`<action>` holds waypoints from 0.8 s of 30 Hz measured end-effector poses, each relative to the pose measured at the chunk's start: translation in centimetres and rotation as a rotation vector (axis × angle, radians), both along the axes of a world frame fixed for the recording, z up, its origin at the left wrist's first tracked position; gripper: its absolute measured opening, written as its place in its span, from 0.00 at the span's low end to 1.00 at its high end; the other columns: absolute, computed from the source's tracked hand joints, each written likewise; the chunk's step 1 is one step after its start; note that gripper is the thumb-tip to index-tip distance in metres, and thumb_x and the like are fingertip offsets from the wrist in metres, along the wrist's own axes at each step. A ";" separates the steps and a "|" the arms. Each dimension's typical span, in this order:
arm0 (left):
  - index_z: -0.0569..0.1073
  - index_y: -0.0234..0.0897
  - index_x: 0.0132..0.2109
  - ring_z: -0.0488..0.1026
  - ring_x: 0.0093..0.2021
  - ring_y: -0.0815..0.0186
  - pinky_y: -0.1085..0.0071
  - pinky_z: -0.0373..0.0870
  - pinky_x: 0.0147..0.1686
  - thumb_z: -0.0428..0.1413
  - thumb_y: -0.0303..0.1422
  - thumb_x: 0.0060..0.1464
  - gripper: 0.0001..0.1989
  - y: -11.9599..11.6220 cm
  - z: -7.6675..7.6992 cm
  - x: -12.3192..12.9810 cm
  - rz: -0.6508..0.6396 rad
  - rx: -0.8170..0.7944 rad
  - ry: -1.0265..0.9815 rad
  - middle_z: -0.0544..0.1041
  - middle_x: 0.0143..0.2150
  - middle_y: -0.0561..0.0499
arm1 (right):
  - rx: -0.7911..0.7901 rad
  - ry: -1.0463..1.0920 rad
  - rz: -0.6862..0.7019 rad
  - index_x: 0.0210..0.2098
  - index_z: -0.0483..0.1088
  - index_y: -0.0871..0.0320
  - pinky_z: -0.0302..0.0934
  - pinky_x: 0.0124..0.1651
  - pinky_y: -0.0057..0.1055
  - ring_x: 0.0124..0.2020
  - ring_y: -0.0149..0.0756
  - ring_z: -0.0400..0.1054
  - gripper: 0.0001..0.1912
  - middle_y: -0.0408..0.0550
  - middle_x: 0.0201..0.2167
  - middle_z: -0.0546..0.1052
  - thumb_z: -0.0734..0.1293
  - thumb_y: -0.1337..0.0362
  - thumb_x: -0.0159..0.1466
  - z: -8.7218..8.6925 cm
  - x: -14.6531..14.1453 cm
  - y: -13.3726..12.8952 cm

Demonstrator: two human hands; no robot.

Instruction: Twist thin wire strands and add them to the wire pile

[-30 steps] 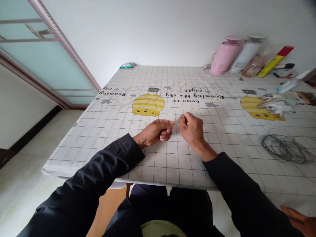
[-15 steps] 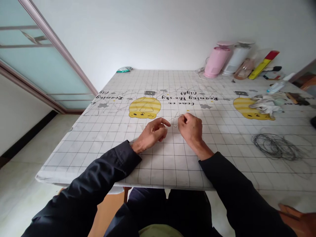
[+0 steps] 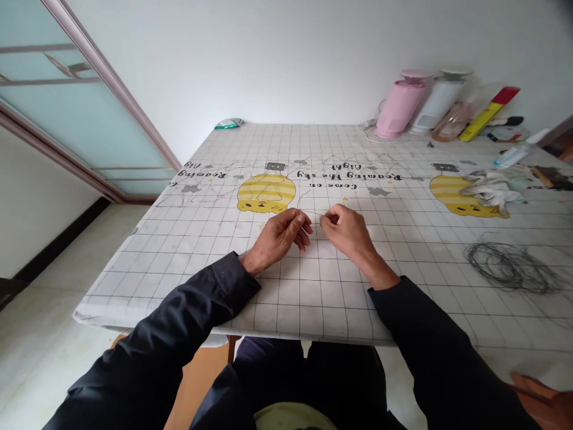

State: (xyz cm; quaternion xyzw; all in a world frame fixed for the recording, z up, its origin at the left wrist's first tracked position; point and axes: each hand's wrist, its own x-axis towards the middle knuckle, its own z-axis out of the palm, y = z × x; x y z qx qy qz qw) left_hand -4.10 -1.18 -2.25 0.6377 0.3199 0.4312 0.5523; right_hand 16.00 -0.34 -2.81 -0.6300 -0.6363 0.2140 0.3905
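Head view showed a thin, dark, flexible strand [image 3: 314, 212] bridging the gap between two sets of fingers, above a white, grid-patterned cloth-covered bench [image 3: 295, 304]. The right hand [image 3: 350, 232] pinched it, thumb against forefinger; the left hand [image 3: 276, 237] curled loosely beside it, grip unclear.

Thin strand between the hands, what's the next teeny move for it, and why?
Maybe the left hand should gently pinch the thin strand: it crosses the gap between the hands, the right hand seems to grip it, and I can't tell whether the left one does. That could steady it.
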 end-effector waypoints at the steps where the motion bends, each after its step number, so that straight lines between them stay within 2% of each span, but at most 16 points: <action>1: 0.75 0.35 0.45 0.80 0.31 0.67 0.70 0.81 0.29 0.57 0.53 0.73 0.23 0.1 -0.1 -0.1 -0.004 -0.006 0.001 0.79 0.42 0.45 | -0.044 0.071 0.083 0.32 0.74 0.54 0.59 0.28 0.31 0.22 0.33 0.67 0.07 0.43 0.26 0.78 0.71 0.63 0.67 0.1 0.3 0.0; 4: 0.74 0.34 0.44 0.80 0.30 0.66 0.68 0.82 0.30 0.58 0.52 0.73 0.22 0.3 -0.1 -0.2 -0.011 -0.040 0.001 0.79 0.40 0.46 | -0.104 0.212 0.305 0.40 0.78 0.54 0.62 0.26 0.30 0.19 0.30 0.67 0.10 0.41 0.25 0.78 0.68 0.57 0.73 0.4 1.2 -0.2; 8: 0.74 0.34 0.44 0.83 0.32 0.63 0.65 0.84 0.34 0.59 0.48 0.73 0.19 0.5 0.2 -0.4 -0.014 -0.177 -0.060 0.82 0.39 0.43 | -0.084 0.251 0.434 0.48 0.82 0.54 0.65 0.25 0.30 0.19 0.30 0.69 0.16 0.41 0.25 0.77 0.67 0.50 0.77 0.8 1.7 -0.7; 11: 0.75 0.32 0.44 0.85 0.36 0.63 0.65 0.85 0.41 0.60 0.44 0.73 0.17 0.6 0.4 -0.3 0.056 -0.283 -0.198 0.84 0.41 0.40 | -0.034 0.398 0.429 0.55 0.81 0.55 0.69 0.26 0.31 0.21 0.31 0.72 0.23 0.42 0.27 0.78 0.67 0.44 0.77 1.1 1.3 -1.0; 15: 0.76 0.32 0.45 0.85 0.38 0.64 0.65 0.84 0.45 0.61 0.43 0.73 0.16 0.6 0.3 -0.2 0.135 -0.320 -0.298 0.86 0.43 0.40 | -0.047 0.584 0.389 0.54 0.81 0.57 0.70 0.24 0.33 0.20 0.33 0.72 0.26 0.43 0.27 0.78 0.70 0.41 0.74 1.3 0.6 -1.1; 21: 0.78 0.31 0.45 0.86 0.39 0.62 0.63 0.85 0.44 0.60 0.39 0.74 0.13 0.5 0.2 -0.2 0.080 -0.333 -0.307 0.85 0.44 0.41 | -0.036 0.608 0.328 0.52 0.81 0.57 0.68 0.22 0.31 0.21 0.34 0.73 0.23 0.43 0.26 0.78 0.71 0.44 0.74 1.2 0.9 -1.0; 24: 0.78 0.30 0.43 0.86 0.38 0.63 0.65 0.85 0.45 0.58 0.36 0.75 0.13 0.6 0.2 -0.2 0.093 -0.347 -0.324 0.86 0.43 0.40 | -0.040 0.603 0.334 0.53 0.81 0.58 0.69 0.23 0.32 0.21 0.33 0.73 0.23 0.43 0.26 0.78 0.71 0.44 0.75 1.2 0.9 -1.2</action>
